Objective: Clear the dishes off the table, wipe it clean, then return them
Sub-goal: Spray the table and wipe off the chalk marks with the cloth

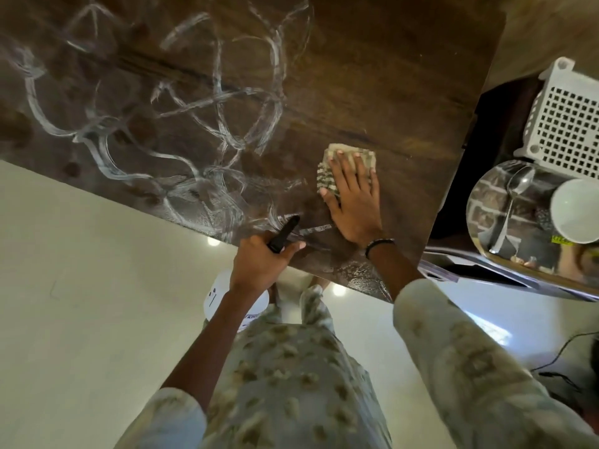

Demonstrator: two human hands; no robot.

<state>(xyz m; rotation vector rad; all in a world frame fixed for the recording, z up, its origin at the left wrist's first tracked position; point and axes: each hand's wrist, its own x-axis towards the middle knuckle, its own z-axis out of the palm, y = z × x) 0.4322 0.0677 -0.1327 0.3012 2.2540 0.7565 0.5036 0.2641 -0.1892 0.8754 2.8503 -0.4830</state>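
Hands first: right hand (pixel 353 202) flat, fingers straight and spread, pressing a folded checked cloth (pixel 348 168) onto the tabletop (pixel 372 76); left hand (pixel 262 262) curled round the black trigger head of a white spray bottle (pixel 227 299), held at the near edge with the bottle body hanging below the tabletop line

Dishes already off the surface and parked well apart to the right on a separate dark stand: a shiny steel plate (pixel 505 222) with a spoon (pixel 512 202) lying on it, a white bowl (pixel 575 210) resting on its right side, a white perforated basket (pixel 564 111) just behind

Judged to be in the wiping step, barely begun: white foamy loops (pixel 181 124) spread over most of the left and middle of the surface, with a streak just beside the left hand, while the cloth sits on the cleaner-looking brown patch at the right

Best done by keeping the palm flat over the whole cloth so no corner lifts, then sweeping in long overlapping passes from the far side toward the near edge, working leftward into the foam. Worth refolding to a fresh face once soaked, and finishing the near edge last to avoid drips on the floor. Better to set the bottle down and free the left hand, away from the returning dishes
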